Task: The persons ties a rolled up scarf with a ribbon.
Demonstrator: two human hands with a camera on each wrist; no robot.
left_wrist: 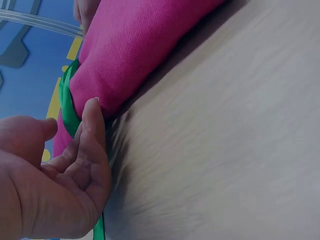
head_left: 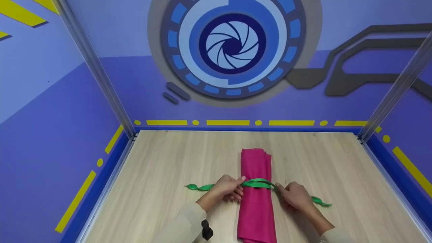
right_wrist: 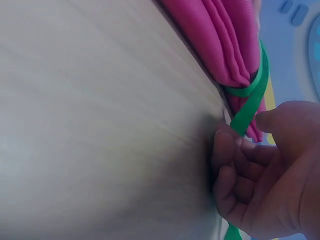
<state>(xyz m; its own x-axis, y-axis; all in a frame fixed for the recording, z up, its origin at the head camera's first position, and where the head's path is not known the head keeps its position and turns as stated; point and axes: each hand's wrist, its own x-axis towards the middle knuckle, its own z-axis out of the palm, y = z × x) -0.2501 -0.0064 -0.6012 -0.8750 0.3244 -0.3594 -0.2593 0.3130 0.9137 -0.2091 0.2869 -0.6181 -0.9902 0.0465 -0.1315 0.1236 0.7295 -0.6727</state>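
A folded magenta cloth (head_left: 256, 209) lies lengthwise on the wooden table, in a long flat bundle. Around its middle runs a green ribbon (head_left: 257, 183), with strands crossing on top and a loose tail out to each side. At the bundle's left edge my left hand (head_left: 226, 187) holds the ribbon, its thumb tip by the cloth and its other fingers curled. On the opposite side my right hand (head_left: 297, 195) pinches the ribbon just off the cloth. In the right wrist view the ribbon (right_wrist: 247, 112) slants from the cloth into the fingers, which partly hide it.
The pale wooden tabletop (head_left: 168, 152) spreads around the bundle. A blue-purple back wall (head_left: 128, 87) with a painted round emblem stands behind, and side walls with metal posts (head_left: 98, 67) enclose the table. A small black piece (head_left: 206, 230) is at the left sleeve.
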